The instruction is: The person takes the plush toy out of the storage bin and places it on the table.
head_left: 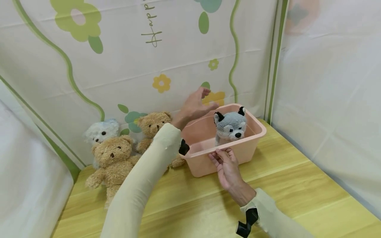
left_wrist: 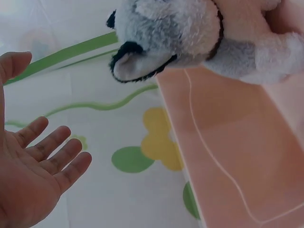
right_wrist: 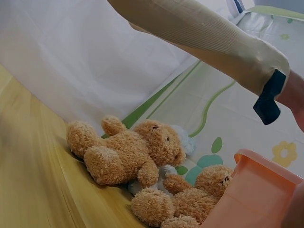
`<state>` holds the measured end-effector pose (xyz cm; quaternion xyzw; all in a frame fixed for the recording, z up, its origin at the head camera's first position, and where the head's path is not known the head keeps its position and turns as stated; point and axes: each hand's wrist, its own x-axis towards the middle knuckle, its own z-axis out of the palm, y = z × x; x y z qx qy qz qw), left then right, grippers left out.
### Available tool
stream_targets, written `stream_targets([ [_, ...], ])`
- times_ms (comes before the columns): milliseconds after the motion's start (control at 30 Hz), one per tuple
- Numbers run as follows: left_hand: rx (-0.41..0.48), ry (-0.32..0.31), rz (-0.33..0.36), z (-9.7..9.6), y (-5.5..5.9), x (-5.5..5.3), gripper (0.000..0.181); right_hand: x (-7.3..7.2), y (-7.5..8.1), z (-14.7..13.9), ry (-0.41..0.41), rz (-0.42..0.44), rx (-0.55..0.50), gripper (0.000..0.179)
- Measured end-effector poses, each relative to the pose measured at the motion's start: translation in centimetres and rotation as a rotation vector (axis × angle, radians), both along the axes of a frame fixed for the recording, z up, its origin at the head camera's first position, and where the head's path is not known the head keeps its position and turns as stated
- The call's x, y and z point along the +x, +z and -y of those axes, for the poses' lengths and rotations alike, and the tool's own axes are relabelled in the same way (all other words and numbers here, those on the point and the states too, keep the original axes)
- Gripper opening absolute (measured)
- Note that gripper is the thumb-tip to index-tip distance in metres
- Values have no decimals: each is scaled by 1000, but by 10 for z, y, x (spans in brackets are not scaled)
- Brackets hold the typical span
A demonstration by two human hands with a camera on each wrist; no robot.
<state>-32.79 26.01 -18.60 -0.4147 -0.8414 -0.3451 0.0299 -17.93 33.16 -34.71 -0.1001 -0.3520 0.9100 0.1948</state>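
A gray-and-white husky plush (head_left: 230,127) with black-edged ears sits upright inside a pink plastic bin (head_left: 253,147), its head above the rim. Over the bin's far left side, my left hand (head_left: 196,105) is raised with fingers spread and holds nothing. The left wrist view shows that hand (left_wrist: 38,175) palm up, apart from the husky (left_wrist: 166,33). My right hand (head_left: 227,168) grips the bin's front rim from outside, fingers curled under the lip. In the right wrist view the bin (right_wrist: 256,194) fills the lower right corner; the right hand is out of sight there.
Left of the bin sit a brown teddy bear (head_left: 113,162), a second brown teddy (head_left: 153,124) partly behind my left arm, and a white-and-blue plush (head_left: 102,132) behind the first. The wood-grain table (head_left: 184,208) meets printed white cloth (head_left: 184,49) at the back.
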Motion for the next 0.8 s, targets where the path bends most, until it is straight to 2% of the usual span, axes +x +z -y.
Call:
stream_targets([
  [167, -44, -27, 10, -15, -8, 4, 71, 1, 0, 1, 4, 5, 2, 13],
  [367, -71, -38, 62, -29, -18, 9, 74, 2, 0, 2, 11, 4, -2, 13],
  [600, -178, -52, 85, -44, -29, 14, 79, 3, 2, 1, 14, -7, 9, 11],
  [800, -180, -72, 158, -52, -37, 14, 82, 4, 2, 1, 31, -9, 21, 9],
])
